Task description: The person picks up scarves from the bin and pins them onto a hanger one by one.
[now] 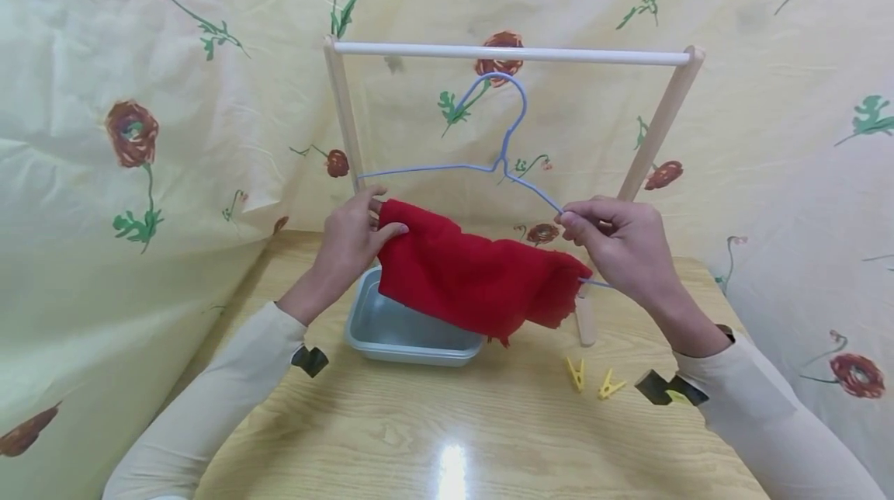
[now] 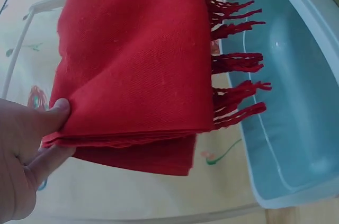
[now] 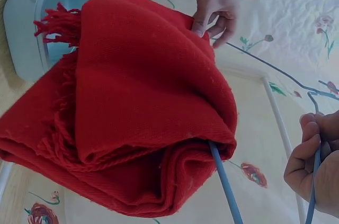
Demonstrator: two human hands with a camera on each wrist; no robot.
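Observation:
A folded red scarf with fringed ends (image 1: 468, 271) hangs over the lower bar of a blue wire hanger (image 1: 534, 188). My left hand (image 1: 351, 234) pinches the scarf's left upper edge between thumb and fingers; the left wrist view shows the thumb on top of the folded layers (image 2: 137, 75). With curled fingers my right hand (image 1: 621, 244) grips the hanger's right shoulder. In the right wrist view the hanger's bar (image 3: 225, 184) comes out from under the scarf's fold. The hanger's hook stands upright, below the rack's rail and apart from it.
Behind the hanger stands a rack with a white rail (image 1: 510, 54) and wooden posts (image 1: 660, 127). A light blue basin (image 1: 412, 355) sits below the scarf on the wooden table (image 1: 377, 430). Two yellow clothespins (image 1: 576, 374) lie at the right. Flowered cloth (image 1: 230, 96) surrounds the table.

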